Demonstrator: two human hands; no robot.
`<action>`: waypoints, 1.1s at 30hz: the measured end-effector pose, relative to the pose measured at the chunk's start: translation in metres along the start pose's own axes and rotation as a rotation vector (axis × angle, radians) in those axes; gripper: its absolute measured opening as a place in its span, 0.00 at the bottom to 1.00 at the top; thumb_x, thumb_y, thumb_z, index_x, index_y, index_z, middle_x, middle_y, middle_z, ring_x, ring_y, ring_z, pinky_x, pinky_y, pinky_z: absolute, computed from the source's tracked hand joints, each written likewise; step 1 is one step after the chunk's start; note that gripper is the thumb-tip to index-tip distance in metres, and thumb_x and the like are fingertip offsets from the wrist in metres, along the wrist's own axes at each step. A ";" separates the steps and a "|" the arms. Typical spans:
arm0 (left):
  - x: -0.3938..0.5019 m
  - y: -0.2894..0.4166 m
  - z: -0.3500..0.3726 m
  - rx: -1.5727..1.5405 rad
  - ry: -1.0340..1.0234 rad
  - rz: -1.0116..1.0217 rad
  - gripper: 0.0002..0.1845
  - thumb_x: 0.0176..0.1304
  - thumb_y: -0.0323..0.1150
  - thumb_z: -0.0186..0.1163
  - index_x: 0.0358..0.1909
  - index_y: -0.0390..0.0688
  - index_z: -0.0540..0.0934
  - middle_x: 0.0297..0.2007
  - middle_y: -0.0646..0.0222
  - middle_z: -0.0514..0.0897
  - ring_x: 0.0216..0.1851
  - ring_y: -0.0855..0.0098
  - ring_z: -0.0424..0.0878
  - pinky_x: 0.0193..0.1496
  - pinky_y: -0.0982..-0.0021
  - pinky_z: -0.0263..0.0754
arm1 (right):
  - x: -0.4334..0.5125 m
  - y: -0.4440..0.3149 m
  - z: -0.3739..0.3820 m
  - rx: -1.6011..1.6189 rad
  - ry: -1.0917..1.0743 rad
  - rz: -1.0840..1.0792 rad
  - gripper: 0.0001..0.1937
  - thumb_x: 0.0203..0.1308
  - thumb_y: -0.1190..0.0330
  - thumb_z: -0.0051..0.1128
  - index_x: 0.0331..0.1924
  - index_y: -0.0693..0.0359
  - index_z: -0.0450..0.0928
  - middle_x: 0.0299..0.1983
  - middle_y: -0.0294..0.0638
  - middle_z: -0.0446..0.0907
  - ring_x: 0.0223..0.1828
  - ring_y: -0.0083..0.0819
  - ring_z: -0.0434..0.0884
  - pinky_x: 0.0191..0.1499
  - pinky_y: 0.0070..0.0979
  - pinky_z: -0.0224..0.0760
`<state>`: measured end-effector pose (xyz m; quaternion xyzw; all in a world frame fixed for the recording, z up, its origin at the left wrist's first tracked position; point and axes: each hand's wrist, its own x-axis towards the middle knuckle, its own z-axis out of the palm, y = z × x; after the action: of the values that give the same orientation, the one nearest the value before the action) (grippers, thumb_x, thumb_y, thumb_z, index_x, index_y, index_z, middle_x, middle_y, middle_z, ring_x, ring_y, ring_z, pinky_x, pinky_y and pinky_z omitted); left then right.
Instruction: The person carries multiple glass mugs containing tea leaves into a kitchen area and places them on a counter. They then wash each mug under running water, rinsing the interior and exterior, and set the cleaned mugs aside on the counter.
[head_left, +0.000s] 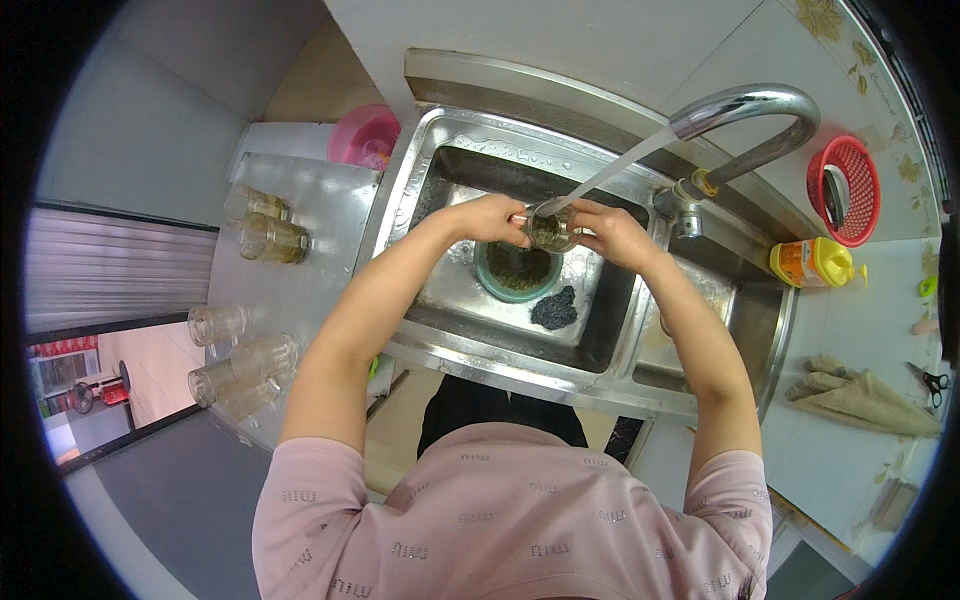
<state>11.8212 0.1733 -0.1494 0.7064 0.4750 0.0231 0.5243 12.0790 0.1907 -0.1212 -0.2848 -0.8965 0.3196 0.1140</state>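
Both my hands hold a glass mug (553, 231) under a running stream of water (619, 166). My left hand (491, 219) grips its left side, around what looks like the handle. From the right, the fingers of my right hand (611, 231) close on the glass. Green-brown matter shows inside it. Below stands a green bowl (487, 279) in the left sink basin (450, 307), with dark greenish contents, perhaps wet leaves. A dark scrubbing pad (554, 308) lies beside the bowl on the basin floor. The water comes from a curved chrome faucet (750, 105).
Two glasses with greenish contents (274, 238) and several clear glasses (217, 325) stand on the metal counter (330, 225) at left. A pink basin (366, 136) sits behind. At right are a red basket (862, 191), a yellow bottle (814, 262), a cloth (862, 397) and scissors (934, 384).
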 end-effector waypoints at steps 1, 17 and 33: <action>0.001 0.000 0.003 -0.112 -0.002 -0.014 0.18 0.52 0.42 0.68 0.32 0.39 0.74 0.22 0.73 0.71 0.28 0.74 0.69 0.34 0.70 0.65 | -0.001 0.004 -0.003 0.007 0.047 -0.013 0.15 0.48 0.76 0.63 0.43 0.59 0.79 0.54 0.45 0.75 0.51 0.47 0.77 0.50 0.34 0.75; 0.010 -0.007 0.073 -0.530 0.290 -0.136 0.20 0.61 0.43 0.63 0.23 0.42 0.67 0.20 0.77 0.66 0.24 0.81 0.61 0.27 0.74 0.60 | -0.113 -0.021 0.051 0.823 0.716 0.662 0.17 0.58 0.78 0.58 0.52 0.65 0.76 0.45 0.38 0.80 0.40 0.18 0.77 0.42 0.14 0.71; 0.032 -0.005 0.095 -0.633 0.469 -0.085 0.20 0.63 0.42 0.62 0.21 0.44 0.65 0.20 0.78 0.65 0.25 0.82 0.61 0.27 0.74 0.59 | -0.127 -0.022 0.058 0.876 0.774 0.728 0.14 0.60 0.78 0.56 0.51 0.67 0.76 0.43 0.39 0.81 0.37 0.18 0.78 0.42 0.15 0.72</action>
<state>11.8859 0.1278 -0.2109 0.4651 0.5799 0.3076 0.5941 12.1500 0.0736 -0.1546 -0.5890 -0.4268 0.5456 0.4161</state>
